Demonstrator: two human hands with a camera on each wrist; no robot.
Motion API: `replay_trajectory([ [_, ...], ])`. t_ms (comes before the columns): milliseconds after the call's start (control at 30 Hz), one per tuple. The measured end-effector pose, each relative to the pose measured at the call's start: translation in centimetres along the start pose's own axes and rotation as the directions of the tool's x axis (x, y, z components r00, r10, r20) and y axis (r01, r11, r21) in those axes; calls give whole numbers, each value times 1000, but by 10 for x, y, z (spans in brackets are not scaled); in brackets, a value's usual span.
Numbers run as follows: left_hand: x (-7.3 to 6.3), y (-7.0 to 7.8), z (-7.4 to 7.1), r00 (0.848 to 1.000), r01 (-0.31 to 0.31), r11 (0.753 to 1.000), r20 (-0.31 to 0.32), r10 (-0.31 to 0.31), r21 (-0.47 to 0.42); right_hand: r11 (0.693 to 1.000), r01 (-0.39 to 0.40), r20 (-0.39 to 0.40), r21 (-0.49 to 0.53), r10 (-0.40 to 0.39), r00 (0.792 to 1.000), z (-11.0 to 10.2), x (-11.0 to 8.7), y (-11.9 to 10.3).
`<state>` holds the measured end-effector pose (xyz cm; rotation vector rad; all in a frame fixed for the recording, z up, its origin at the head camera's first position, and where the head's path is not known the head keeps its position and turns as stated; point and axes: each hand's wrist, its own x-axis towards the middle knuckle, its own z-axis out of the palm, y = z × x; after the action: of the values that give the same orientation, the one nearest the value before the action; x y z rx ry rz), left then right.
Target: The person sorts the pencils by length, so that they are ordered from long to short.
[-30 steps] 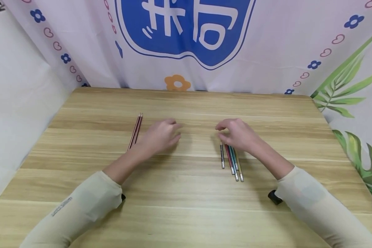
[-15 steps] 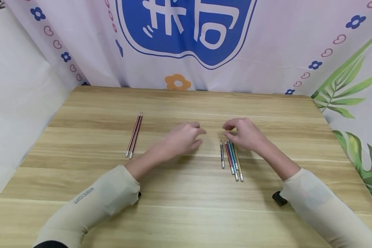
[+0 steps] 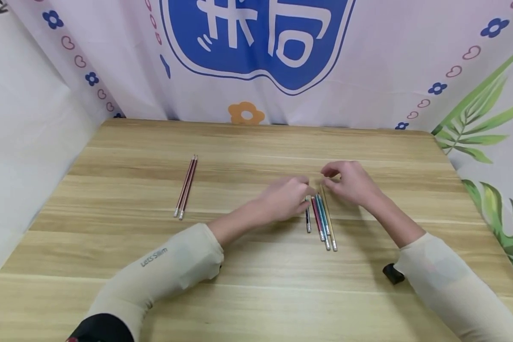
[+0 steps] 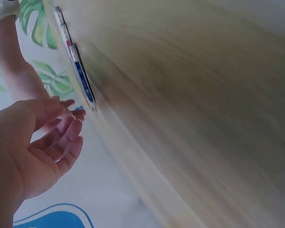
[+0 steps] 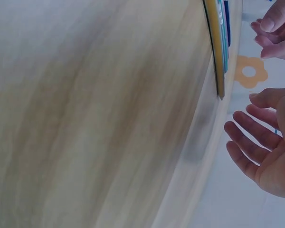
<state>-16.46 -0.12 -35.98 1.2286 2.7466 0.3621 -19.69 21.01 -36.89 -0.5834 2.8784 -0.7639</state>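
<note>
Several pencils with pale eraser ends lie in a loose bunch right of the table's middle. From left to right they are a short dark blue pencil (image 3: 308, 221), a red pencil (image 3: 318, 219), teal pencils (image 3: 324, 216) and a yellow pencil (image 3: 330, 227). My left hand (image 3: 285, 197) hovers over the upper end of the dark blue pencil, fingers loosely bent and holding nothing. Beyond the yellow pencil's tip, my right hand (image 3: 351, 181) is relaxed with spread fingers, its grasp empty in the right wrist view.
Two dark red pencils (image 3: 185, 188) lie side by side on the left part of the wooden table (image 3: 248, 304). A printed white cloth (image 3: 196, 95) hangs along the table's far edge. A leaf-patterned sheet (image 3: 479, 137) borders the right side.
My left hand has moved right, away from the two dark red pencils and over to the bunch. My right hand has shifted slightly right, uncovering the pencils' tips.
</note>
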Motion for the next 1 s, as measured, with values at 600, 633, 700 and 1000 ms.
replay_trajectory([
  [600,34,8,23,981,-192,976,61,186,102,997,-57,-11,53,57,998,-4,-3,26],
  [633,34,7,24,979,-201,973,61,195,112,997,-60,-10,53,61,998,-5,-3,27],
  [700,35,7,25,976,-217,968,60,211,125,997,-65,-7,50,65,998,-6,-4,27],
  [1000,38,11,23,971,-228,956,111,210,185,998,-53,-2,40,53,999,-9,-7,29],
])
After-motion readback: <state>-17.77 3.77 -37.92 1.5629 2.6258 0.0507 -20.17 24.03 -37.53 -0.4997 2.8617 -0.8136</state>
